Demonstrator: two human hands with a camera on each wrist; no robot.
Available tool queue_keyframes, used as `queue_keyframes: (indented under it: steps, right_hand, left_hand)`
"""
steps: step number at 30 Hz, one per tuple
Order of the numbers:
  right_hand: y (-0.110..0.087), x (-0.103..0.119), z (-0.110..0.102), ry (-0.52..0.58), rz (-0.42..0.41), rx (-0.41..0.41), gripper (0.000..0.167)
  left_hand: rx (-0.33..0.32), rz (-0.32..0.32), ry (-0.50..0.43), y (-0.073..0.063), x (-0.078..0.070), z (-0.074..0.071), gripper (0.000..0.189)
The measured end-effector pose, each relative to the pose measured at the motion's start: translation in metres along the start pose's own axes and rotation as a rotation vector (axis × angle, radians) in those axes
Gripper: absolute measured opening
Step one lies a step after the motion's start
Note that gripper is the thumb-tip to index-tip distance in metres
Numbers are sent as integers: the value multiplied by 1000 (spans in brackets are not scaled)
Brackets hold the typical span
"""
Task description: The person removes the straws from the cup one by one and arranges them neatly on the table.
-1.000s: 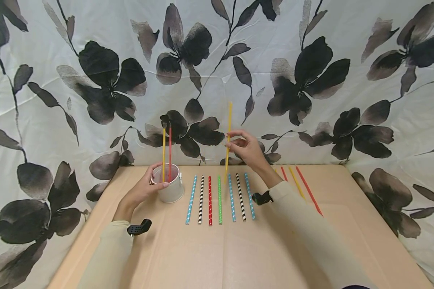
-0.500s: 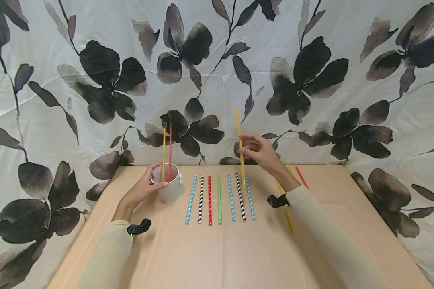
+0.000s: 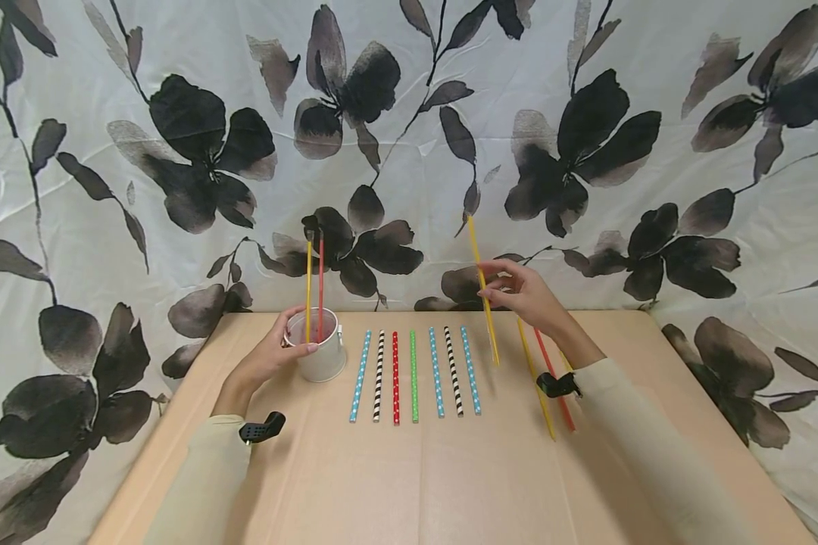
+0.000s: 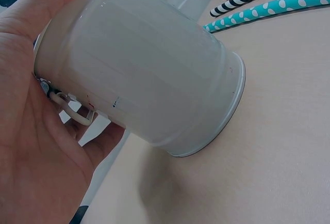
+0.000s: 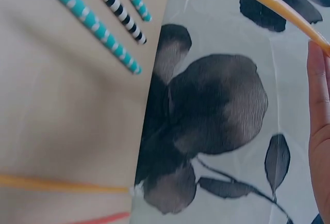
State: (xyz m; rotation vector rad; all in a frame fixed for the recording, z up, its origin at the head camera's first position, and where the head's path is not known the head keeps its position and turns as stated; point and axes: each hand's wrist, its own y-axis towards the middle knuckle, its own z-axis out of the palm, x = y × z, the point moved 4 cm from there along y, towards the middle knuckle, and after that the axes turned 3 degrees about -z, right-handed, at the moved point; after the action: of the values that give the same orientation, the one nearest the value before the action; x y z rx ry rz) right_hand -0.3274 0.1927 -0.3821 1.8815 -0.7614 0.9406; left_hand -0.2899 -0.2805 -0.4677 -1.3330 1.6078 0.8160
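My left hand (image 3: pixel 267 356) grips a white metal bucket (image 3: pixel 323 363) by its rim at the left. A plain yellow straw (image 3: pixel 309 280) and a plain red straw (image 3: pixel 321 280) stand upright inside it. In the left wrist view the bucket's side wall (image 4: pixel 139 69) fills the middle, tilted by the camera. At the back right, my right hand (image 3: pixel 523 294) pinches another yellow straw (image 3: pixel 489 325) between thumb and fingers, its top leaning left. That straw's lower end hangs just right of the patterned row. The right wrist view catches only part of the hand (image 5: pixel 320 115).
Patterned straws lie side by side mid-table: blue dotted (image 3: pixel 360 376), black-striped (image 3: pixel 453 371), red dotted (image 3: pixel 396 378) and green (image 3: pixel 414 378). Under my right forearm lie plain yellow (image 3: pixel 538 386) and red (image 3: pixel 547 354) straws, partly covered. A floral cloth (image 3: pixel 409 151) hangs behind the table (image 3: pixel 409 484).
My right hand has moved right and slightly lower with the yellow straw, which now leans left at the top. The left hand and bucket stay put.
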Motion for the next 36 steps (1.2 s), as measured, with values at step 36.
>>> queue_keyframes:
  steps: [36]
  right_hand:
    - [-82,-39,-92,-201,236,-37,51]
  left_hand:
    - [0,0,-19,-2,1,0,89]
